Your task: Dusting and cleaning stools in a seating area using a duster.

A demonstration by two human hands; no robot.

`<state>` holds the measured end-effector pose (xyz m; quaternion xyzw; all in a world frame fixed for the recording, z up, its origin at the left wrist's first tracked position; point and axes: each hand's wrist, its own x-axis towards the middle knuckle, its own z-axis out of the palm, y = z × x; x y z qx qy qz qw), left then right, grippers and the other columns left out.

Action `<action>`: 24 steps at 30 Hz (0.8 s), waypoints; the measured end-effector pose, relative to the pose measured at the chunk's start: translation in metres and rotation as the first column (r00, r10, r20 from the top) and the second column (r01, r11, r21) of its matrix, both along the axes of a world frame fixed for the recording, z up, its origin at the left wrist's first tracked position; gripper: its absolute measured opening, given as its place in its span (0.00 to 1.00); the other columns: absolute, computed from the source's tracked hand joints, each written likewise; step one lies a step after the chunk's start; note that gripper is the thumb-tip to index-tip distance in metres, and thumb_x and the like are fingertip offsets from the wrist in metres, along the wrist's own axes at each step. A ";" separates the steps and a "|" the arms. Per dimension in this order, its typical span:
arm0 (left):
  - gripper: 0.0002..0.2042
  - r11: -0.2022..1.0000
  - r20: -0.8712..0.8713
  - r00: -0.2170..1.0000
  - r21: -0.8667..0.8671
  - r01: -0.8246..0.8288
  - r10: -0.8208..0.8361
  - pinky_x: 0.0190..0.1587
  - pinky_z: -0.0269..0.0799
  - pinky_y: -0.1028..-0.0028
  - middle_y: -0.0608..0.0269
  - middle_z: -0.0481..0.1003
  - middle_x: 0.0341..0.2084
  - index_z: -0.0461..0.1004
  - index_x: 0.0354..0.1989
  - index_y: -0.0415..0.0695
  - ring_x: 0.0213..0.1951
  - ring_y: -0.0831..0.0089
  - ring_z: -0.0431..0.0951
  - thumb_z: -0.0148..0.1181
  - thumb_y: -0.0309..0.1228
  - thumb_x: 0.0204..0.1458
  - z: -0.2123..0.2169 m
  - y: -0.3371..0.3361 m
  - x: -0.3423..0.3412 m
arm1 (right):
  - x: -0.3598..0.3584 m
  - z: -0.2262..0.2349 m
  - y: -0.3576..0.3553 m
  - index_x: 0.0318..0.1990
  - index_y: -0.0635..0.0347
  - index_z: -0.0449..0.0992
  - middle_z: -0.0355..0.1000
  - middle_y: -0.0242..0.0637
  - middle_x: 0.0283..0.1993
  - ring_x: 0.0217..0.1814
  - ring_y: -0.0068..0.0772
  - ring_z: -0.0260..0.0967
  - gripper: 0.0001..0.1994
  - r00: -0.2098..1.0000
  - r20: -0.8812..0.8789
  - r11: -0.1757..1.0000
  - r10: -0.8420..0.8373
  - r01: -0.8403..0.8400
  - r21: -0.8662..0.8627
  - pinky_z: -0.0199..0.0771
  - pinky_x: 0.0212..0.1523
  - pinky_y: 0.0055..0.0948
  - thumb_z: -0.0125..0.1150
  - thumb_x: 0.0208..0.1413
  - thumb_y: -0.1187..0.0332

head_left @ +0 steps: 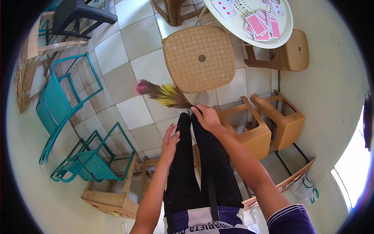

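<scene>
My right hand [208,118] is closed around the dark handle end of a feather duster [165,95], just above my right knee. Its brown, yellow and pink feathers point away to the left, with the pink tip farthest out. Beside my left thigh, my left hand [170,141] is held with its fingers apart and nothing in it. Just beyond the duster stands a tan woven-pattern plastic stool [198,58] with a round hole in its seat. The feathers lie close to the stool's near left edge in this view; whether they touch it I cannot tell.
A round white table [237,28] with pink-backed playing cards [257,24] stands at the far right. Teal metal chairs [54,103] line the left wall. Tipped tan stools [249,136] lie to my right. A dark stool [80,17] is far left, a wooden piece [111,199] near left.
</scene>
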<state>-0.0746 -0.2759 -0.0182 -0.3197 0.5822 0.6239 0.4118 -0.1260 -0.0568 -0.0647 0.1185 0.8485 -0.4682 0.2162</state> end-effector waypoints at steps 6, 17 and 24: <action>0.28 0.999 0.001 0.999 -0.023 -0.034 0.034 0.63 0.62 0.61 0.55 0.60 0.68 0.53 0.72 0.47 0.65 0.61 0.64 0.49 0.37 0.64 0.001 -0.006 0.001 | -0.003 -0.033 0.040 0.34 0.66 0.70 0.69 0.52 0.25 0.26 0.54 0.65 0.20 0.767 -0.138 0.757 -0.627 0.641 0.124 0.66 0.31 0.46 0.45 0.69 0.55; 0.28 0.999 0.004 1.000 -0.033 -0.012 0.012 0.63 0.62 0.63 0.57 0.61 0.67 0.53 0.72 0.48 0.65 0.61 0.64 0.48 0.35 0.64 -0.001 -0.006 0.005 | 0.008 -0.011 0.020 0.37 0.62 0.71 0.73 0.60 0.33 0.39 0.70 0.68 0.16 0.994 0.057 0.993 -0.093 0.088 0.084 0.68 0.37 0.55 0.49 0.67 0.56; 0.28 1.000 0.009 1.000 -0.015 -0.020 0.020 0.63 0.63 0.64 0.57 0.61 0.67 0.53 0.72 0.48 0.63 0.64 0.66 0.48 0.35 0.64 -0.002 0.009 -0.008 | -0.004 -0.027 0.025 0.38 0.66 0.70 0.72 0.62 0.38 0.44 0.69 0.68 0.19 0.662 0.059 0.663 -0.747 0.735 0.143 0.69 0.40 0.51 0.45 0.69 0.56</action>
